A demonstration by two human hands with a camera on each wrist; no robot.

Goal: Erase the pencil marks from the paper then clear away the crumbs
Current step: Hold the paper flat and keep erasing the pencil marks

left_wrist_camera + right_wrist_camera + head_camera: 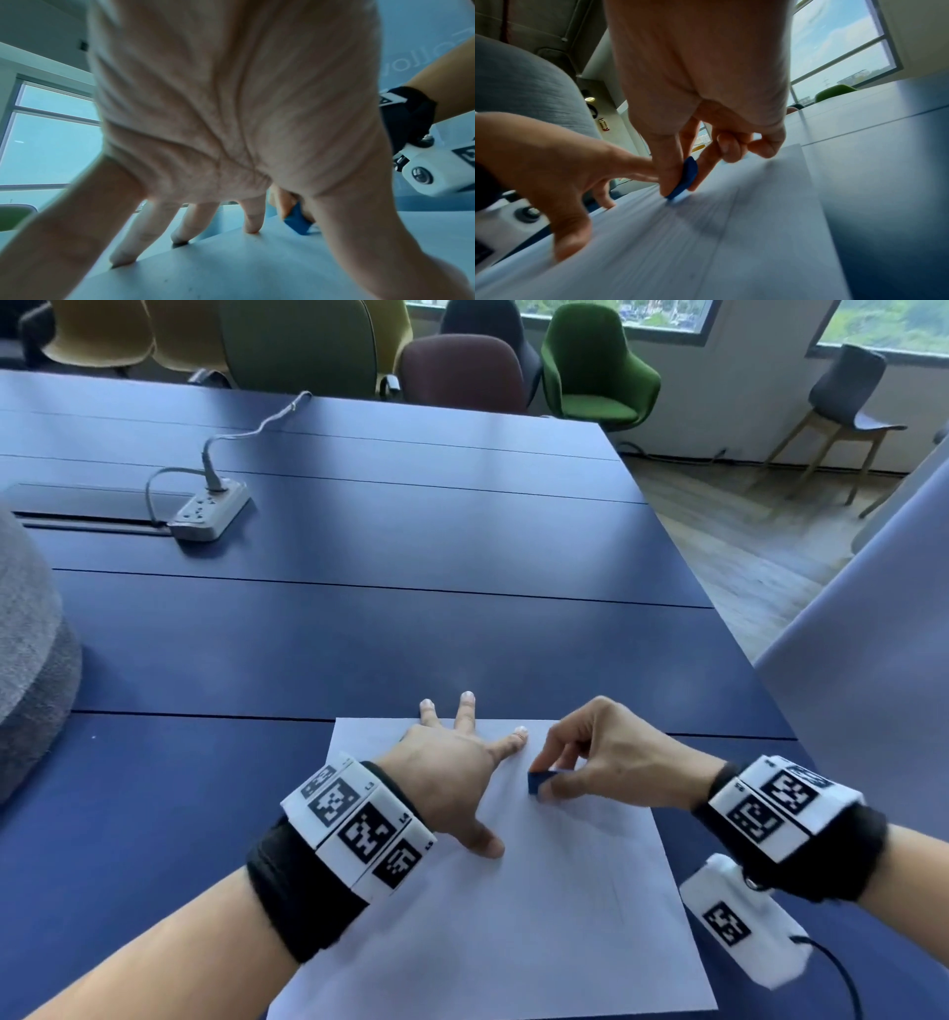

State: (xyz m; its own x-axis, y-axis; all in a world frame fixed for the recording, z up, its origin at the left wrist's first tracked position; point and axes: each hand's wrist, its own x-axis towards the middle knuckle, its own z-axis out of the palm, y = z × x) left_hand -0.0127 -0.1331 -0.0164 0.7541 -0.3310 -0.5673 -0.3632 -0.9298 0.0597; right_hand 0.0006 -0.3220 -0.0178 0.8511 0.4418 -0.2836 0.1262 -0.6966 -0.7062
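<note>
A white sheet of paper [513,916] lies on the blue table [359,634] near its front edge. My left hand [452,778] rests flat on the sheet's upper part, fingers spread and pressing it down. My right hand [590,762] pinches a small blue eraser [539,781] between thumb and fingers, its lower edge touching the paper just right of my left index finger. In the right wrist view the blue eraser [686,178] meets the blurred paper [731,243]. The left wrist view shows my left fingertips [252,227] on the sheet and the blue eraser [298,221] beyond. Faint pencil lines are barely visible.
A grey power strip [210,510] with its cable lies at the far left of the table. A grey cushioned shape [31,660] stands at the left edge. Several chairs [595,367] line the far side. The table's right edge drops to a wooden floor [744,546].
</note>
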